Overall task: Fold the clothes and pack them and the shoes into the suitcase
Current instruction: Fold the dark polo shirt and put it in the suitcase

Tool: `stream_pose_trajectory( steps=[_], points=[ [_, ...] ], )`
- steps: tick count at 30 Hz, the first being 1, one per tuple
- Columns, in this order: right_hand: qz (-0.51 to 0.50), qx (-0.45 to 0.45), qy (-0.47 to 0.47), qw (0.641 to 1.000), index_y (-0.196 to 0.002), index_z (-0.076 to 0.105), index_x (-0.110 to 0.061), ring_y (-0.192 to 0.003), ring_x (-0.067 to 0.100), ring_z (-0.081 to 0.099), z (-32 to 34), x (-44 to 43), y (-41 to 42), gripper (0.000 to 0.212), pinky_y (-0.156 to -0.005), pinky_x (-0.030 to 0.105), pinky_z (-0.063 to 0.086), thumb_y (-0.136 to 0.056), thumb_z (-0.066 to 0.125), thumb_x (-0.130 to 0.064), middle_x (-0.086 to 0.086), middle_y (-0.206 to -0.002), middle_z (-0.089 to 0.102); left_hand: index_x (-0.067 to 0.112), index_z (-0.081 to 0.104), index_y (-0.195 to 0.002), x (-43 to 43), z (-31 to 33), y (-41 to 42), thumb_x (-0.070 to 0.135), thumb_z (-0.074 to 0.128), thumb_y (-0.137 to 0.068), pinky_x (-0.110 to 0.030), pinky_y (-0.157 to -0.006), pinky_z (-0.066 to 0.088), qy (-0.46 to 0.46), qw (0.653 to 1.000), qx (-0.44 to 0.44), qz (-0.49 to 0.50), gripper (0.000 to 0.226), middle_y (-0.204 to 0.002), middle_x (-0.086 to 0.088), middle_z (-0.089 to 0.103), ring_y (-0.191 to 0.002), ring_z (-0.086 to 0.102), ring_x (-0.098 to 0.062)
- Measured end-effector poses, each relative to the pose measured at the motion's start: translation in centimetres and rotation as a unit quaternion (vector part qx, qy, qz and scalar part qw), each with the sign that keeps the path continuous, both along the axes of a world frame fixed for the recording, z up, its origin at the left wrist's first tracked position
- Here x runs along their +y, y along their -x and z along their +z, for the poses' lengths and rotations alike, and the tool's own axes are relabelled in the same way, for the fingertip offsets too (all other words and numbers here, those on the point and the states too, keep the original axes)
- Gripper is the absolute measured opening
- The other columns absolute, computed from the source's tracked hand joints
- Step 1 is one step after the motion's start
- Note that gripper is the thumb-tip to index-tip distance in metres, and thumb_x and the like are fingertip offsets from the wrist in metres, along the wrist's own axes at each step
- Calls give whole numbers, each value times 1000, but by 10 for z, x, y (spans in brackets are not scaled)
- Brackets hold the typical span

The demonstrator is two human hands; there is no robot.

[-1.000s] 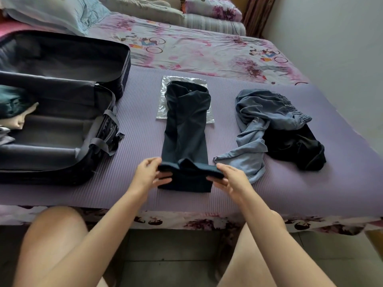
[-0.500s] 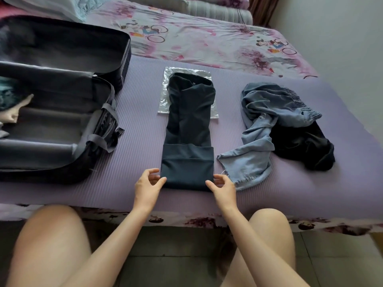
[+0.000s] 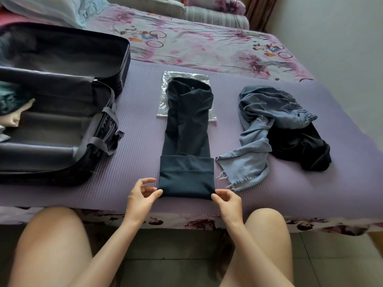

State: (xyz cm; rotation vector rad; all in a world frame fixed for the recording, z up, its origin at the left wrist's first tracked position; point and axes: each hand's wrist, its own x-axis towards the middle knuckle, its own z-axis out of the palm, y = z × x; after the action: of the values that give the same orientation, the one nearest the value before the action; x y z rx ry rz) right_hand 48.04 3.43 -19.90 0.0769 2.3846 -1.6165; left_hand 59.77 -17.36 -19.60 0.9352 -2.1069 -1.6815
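A person seated at the edge of a bed (image 3: 207, 48) is working on one pair of dark navy trousers (image 3: 186, 131). The trousers are lying lengthwise on a purple mat (image 3: 134, 121), the near end already turned up into a thick fold and the far end resting on one silver foil packet (image 3: 163, 104). The left hand (image 3: 141, 195) and right hand (image 3: 228, 200) are sitting apart, one at each near corner of that fold, fingertips touching the cloth; whether they are actually pinching it cannot be told. The packing appears to be partway along. One open suitcase (image 3: 62, 172) is lying on the mat to the left of the trousers, holding at least a teal cloth (image 3: 10, 98) and a pale item (image 3: 18, 114) at its far-left edge. Three garments are lying outside it: the navy trousers, part-folded, plus one crumpled light-blue denim piece (image 3: 255, 141) and one black piece (image 3: 298, 148) touching it, both unfolded. No shoes are plainly showing.
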Motion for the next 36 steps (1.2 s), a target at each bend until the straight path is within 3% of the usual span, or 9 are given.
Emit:
stream_pose_trajectory(
  steps=[4, 13, 16, 18, 22, 24, 27, 30, 36],
  points=[
    [19, -15, -11, 1000, -78, 65, -21, -77, 14, 64, -5, 14, -14, 17, -75, 26, 50, -82, 70, -5, 0, -78, 69, 24, 56, -109, 5, 2, -15, 14, 70, -82, -10, -70, 44, 42, 998, 2, -52, 31, -91, 4, 63, -89, 60, -4],
    [38, -47, -27, 998, -78, 64, -18, -79, 17, 62, -10, 17, -19, 16, -69, 20, 46, -83, 68, -4, 1, -78, 67, 32, 57, -103, 11, -10, -29, 13, 71, -81, -9, -69, 50, 59, 996, -3, -71, 32, -93, 6, 63, -89, 60, -5],
    [40, -5, -59, 997, -89, 64, -17, -87, 16, 62, -9, 19, -22, 14, -75, 19, 44, -82, 70, -6, -3, -88, 67, 34, 52, -113, 9, -16, -28, 18, 74, -78, -21, -84, 50, 116, 990, -24, -76, 44, -101, 9, 57, -96, 54, -5],
    [71, 78, -106, 989, -112, 58, -21, -107, 10, 54, -6, 21, -24, 37, -89, 17, 39, -80, 73, -11, -7, -113, 60, 33, 48, -124, 8, -21, -28, 22, 78, -74, -26, -96, 41, 189, 978, -21, -91, 59, -117, 11, 46, -110, 43, -5],
    [282, 263, -229, 894, -150, 16, -29, -144, 1, 2, -3, 16, -22, 95, -117, 22, 4, -77, 76, -23, -14, -157, 10, 32, 38, -139, 6, -31, -19, 19, 83, -66, -35, -115, 21, 380, 900, -17, -214, 87, -149, 8, 27, -140, 18, -6],
    [364, 293, -304, 830, -151, -4, -30, -144, 3, -14, -2, 8, -14, 106, -118, 27, -7, -79, 73, -25, -14, -158, -8, 31, 25, -147, 3, -35, -7, 19, 82, -67, -32, -120, 2, 432, 856, -34, -281, 99, -157, 5, 13, -145, 3, -10],
    [419, 278, -376, 778, -147, -17, -35, -142, 4, -22, -9, 6, 4, 104, -117, 30, -12, -84, 65, -25, -17, -154, -21, 36, 8, -147, -5, -36, 12, 25, 78, -72, -37, -117, -11, 473, 813, -80, -329, 104, -156, 7, -2, -144, -6, -13],
    [428, 284, -379, 770, -148, -14, -36, -142, 1, -20, -20, 13, 15, 105, -115, 25, -16, -82, 66, -20, -19, -154, -19, 37, 11, -147, -13, -38, 17, 31, 78, -71, -43, -115, -5, 483, 804, -88, -335, 101, -155, 9, 0, -144, -3, -14],
    [405, 277, -255, 833, -140, 32, -31, -144, -3, 3, -21, 14, 23, 80, -118, 22, 0, -73, 74, -19, -20, -155, 12, 36, 25, -144, -21, -45, 12, 22, 74, -78, -40, -119, 2, 419, 847, -22, -325, 83, -156, 14, 12, -144, 1, -3]
  ],
)
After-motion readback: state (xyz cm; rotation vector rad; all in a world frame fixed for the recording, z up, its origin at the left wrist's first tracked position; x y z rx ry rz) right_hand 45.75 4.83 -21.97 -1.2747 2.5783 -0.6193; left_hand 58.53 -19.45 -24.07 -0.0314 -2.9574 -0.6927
